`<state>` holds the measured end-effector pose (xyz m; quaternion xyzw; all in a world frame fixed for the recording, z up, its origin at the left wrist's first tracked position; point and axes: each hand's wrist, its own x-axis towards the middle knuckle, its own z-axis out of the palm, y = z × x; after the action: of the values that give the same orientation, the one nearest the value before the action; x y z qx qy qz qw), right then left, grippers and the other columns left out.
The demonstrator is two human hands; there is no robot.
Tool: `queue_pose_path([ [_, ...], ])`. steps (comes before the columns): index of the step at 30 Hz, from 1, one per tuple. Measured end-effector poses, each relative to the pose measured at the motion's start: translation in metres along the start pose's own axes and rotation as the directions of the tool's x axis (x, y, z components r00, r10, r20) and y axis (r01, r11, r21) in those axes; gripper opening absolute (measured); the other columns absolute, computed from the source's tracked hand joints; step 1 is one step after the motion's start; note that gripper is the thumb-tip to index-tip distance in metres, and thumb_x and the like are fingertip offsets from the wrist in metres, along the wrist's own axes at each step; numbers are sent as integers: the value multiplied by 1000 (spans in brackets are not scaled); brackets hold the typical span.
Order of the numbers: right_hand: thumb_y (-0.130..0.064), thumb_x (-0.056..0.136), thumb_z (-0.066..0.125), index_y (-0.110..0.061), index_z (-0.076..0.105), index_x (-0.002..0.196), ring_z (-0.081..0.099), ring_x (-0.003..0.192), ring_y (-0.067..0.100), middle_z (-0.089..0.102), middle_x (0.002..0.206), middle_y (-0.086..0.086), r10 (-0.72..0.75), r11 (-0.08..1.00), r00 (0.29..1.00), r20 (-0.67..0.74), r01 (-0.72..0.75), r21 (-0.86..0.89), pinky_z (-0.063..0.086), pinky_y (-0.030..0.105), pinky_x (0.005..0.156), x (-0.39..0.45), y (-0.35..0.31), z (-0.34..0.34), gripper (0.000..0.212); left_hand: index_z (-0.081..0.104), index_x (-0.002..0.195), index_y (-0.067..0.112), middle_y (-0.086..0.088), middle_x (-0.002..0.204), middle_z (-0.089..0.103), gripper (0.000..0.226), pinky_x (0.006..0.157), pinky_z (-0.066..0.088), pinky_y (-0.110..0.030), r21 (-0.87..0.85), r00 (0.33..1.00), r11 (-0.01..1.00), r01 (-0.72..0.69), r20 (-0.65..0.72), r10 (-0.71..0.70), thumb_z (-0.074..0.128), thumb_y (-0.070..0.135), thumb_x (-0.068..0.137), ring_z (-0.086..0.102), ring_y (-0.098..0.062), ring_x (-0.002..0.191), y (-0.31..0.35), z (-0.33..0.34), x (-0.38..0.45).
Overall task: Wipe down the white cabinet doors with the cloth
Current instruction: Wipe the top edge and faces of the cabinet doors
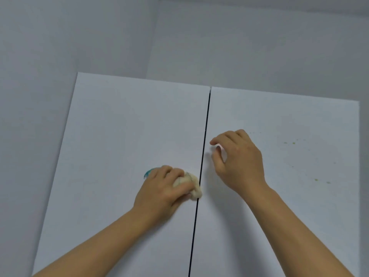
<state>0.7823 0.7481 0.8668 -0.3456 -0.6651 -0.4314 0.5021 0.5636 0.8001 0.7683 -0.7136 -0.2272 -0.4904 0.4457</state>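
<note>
Two white cabinet doors fill the view, the left door (119, 136) and the right door (289, 196), split by a thin dark gap (203, 152). My left hand (161, 190) grips a bunched cream cloth (191, 184) with a teal patch and presses it on the left door right beside the gap. My right hand (237, 160) rests on the right door just past the gap, fingers loosely curled, holding nothing. Small yellow-green specks (289, 142) dot the right door to the right of that hand.
A plain grey-white wall (179, 37) rises above and to the left of the doors. More faint specks (321, 181) lie lower on the right door. The doors' top edge runs across the middle of the view.
</note>
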Motion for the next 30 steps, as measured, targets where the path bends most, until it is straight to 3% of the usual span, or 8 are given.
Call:
queue_pose_path([
  [3, -18, 90, 63, -17, 69, 122, 55, 117, 29, 66, 128, 2, 4, 993, 1000, -22, -7, -117, 48, 44, 86, 44, 11, -2, 33, 70, 104, 31, 0, 113, 58, 17, 79, 36, -37, 45, 973, 977, 208, -111, -202, 76, 29, 88, 50, -28, 99, -32, -7, 55],
  [6, -20, 101, 51, -15, 48, 150, 37, 144, 29, 40, 162, 5, 60, 983, 998, 27, -54, -175, 34, 45, 112, 89, 17, 0, 49, 72, 102, 28, -3, 118, 57, 16, 82, 27, -33, 23, 909, 917, 398, -147, -391, 77, 26, 88, 49, -30, 103, -38, -3, 90],
  [9, -25, 107, 43, -15, 41, 155, 33, 150, 29, 35, 165, 6, 56, 984, 994, 94, -39, -176, 21, 43, 124, 115, 17, 15, 49, 72, 104, 29, -1, 119, 56, 16, 82, 30, -33, -32, 944, 951, 306, -116, -308, 76, 26, 88, 47, -28, 104, -16, 4, 70],
  [13, -19, 102, 49, -15, 58, 137, 54, 121, 30, 64, 128, 0, 29, 992, 999, 44, -23, -126, 34, 40, 113, 121, 21, 28, 37, 69, 105, 33, 2, 113, 60, 19, 83, 40, -39, 15, 999, 1000, 13, -40, -13, 74, 32, 88, 53, -27, 100, -28, -1, 48],
  [20, -3, 97, 49, -21, 62, 136, 51, 112, 28, 66, 124, 0, 87, 995, 995, 48, -84, -52, 33, 29, 88, 134, 24, 26, 45, 69, 107, 35, 0, 118, 54, 15, 86, 33, -36, 22, 852, 879, 477, -257, -456, 66, 40, 93, 49, -29, 104, -82, -13, 183],
  [22, -1, 97, 47, -24, 60, 140, 50, 116, 27, 65, 130, -3, 96, 995, 992, 86, -94, -25, 34, 28, 86, 136, 27, 21, 50, 68, 106, 37, 1, 116, 54, 15, 84, 34, -36, -1, 860, 887, 461, -245, -447, 63, 44, 93, 48, -28, 103, -68, -7, 189],
  [26, -4, 91, 49, -24, 60, 137, 49, 116, 26, 65, 128, -2, 103, 994, 983, 150, -97, -43, 39, 30, 87, 139, 25, 14, 51, 70, 106, 33, -1, 109, 57, 24, 79, 33, -36, 79, 985, 990, 120, -135, -109, 60, 50, 91, 51, -29, 97, -45, 6, 161],
  [30, -6, 95, 50, -25, 61, 135, 48, 117, 25, 63, 128, -3, 123, 992, 982, 146, -121, -20, 34, 27, 85, 138, 21, 13, 46, 70, 105, 35, -1, 108, 57, 20, 79, 32, -35, 105, 937, 945, 309, -201, -285, 64, 47, 91, 52, -29, 96, -63, 0, 195],
])
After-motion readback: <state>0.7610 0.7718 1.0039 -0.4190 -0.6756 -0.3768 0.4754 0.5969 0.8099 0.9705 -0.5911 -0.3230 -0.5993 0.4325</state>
